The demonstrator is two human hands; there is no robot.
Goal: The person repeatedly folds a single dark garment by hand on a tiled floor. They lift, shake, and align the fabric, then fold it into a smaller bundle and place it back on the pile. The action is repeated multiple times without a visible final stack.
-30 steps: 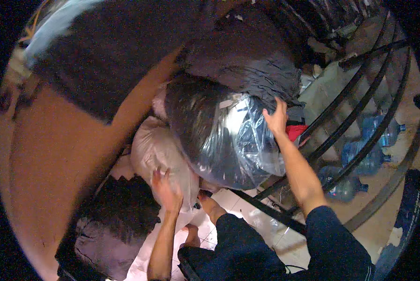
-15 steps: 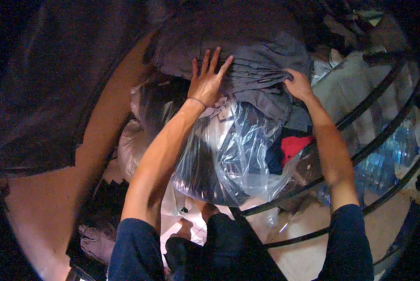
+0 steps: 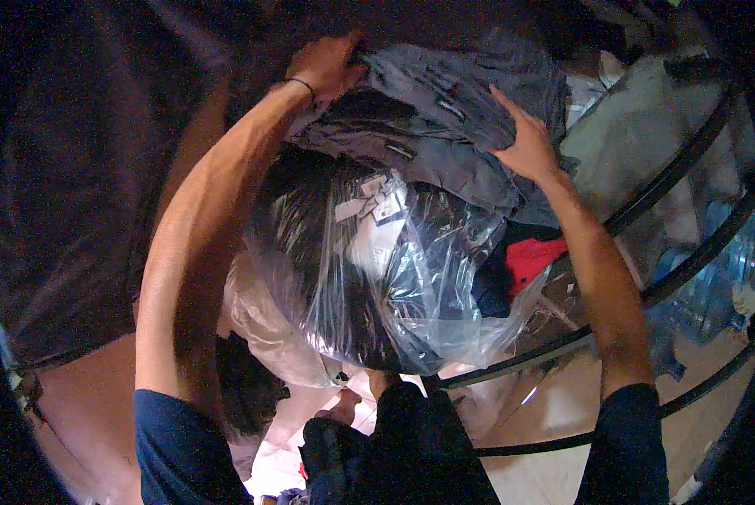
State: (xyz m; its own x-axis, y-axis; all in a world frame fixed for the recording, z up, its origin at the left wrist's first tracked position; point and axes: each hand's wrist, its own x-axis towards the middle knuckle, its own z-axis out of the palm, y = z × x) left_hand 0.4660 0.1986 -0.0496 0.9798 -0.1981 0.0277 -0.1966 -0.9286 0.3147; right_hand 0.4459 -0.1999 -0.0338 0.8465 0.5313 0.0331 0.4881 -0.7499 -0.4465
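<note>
You wore a dark navy short-sleeved shirt, its sleeves ending above the elbows and leaving both forearms bare. A thin dark band circled the wrist of your left hand (image 3: 327,66); your right hand (image 3: 525,143) wore nothing. Dark trousers covered your legs, and one bare foot (image 3: 341,410) showed below.

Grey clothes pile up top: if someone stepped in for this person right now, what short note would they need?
Left hand: closed grip on the far edge of the grey garments.
Right hand: open, palm pressed on the same garments.
Those garments lie atop a clear plastic bag stuffed with dark clothing; a red cloth shows beside it.
Done: both hands are on the pile.
Left: garments not yet lifted clear.
</note>
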